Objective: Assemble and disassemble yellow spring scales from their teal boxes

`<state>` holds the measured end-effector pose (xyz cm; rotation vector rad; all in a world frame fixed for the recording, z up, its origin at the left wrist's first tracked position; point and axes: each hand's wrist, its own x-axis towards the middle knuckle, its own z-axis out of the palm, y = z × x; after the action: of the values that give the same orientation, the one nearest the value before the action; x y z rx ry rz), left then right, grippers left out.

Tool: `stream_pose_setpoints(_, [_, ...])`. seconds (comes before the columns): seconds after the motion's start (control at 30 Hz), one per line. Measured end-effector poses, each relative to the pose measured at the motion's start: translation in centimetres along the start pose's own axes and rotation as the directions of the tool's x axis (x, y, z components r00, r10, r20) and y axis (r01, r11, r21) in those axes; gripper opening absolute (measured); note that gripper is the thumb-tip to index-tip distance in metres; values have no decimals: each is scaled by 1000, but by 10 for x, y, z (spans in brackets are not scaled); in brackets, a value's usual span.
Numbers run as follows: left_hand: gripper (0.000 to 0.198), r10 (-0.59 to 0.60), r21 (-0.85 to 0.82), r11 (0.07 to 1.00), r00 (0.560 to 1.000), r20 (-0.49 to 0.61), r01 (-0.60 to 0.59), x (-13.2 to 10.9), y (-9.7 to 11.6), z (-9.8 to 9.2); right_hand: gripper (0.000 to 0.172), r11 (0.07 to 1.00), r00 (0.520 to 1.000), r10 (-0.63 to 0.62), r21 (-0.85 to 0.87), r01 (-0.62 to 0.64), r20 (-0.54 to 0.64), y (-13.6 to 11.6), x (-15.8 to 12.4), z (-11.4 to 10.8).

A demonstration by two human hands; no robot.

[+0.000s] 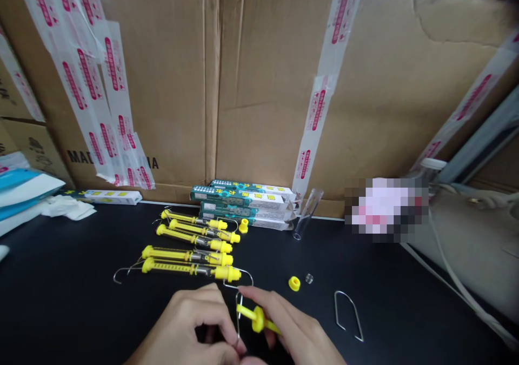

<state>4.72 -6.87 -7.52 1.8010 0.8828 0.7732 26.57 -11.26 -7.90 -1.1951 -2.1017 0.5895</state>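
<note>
Though half-hidden, the left hand (184, 324) seemingly pinches wire (239, 317), right hand (290, 322) a yellow plunger (258, 319).

Your left hand (182, 324) and right hand (294, 324) are both bare, long and slim, with slender, tapering fingers (270, 303).

Five yellow spring scales (194, 251) lie on the counter (81, 257); the right hand (292, 322) and left hand (186, 327) make two, with one yellow plastic rod (249, 313) between them. Near them are two yellow caps (294, 283), one wire hook (348, 316), and one clear tube (307, 213); four boxes (243, 203) stand stacked far off.
</note>
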Motion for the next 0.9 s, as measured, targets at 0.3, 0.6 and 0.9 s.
stream_pose_setpoints(0.3, [19,8,68,998,998,68,-13,0,12,0,41,954,991,-132,-275,122,-18,-14,7,2])
stream_pose_setpoints(0.6, [14,-46,47,998,997,64,43,2,6,0,36,918,985,-172,-364,155,-13,-6,4,13])
stream_pose_setpoints(0.9, [30,-41,-22,999,994,99,43,1,20,1,31,932,978,-196,-295,210,77,-10,8,7])
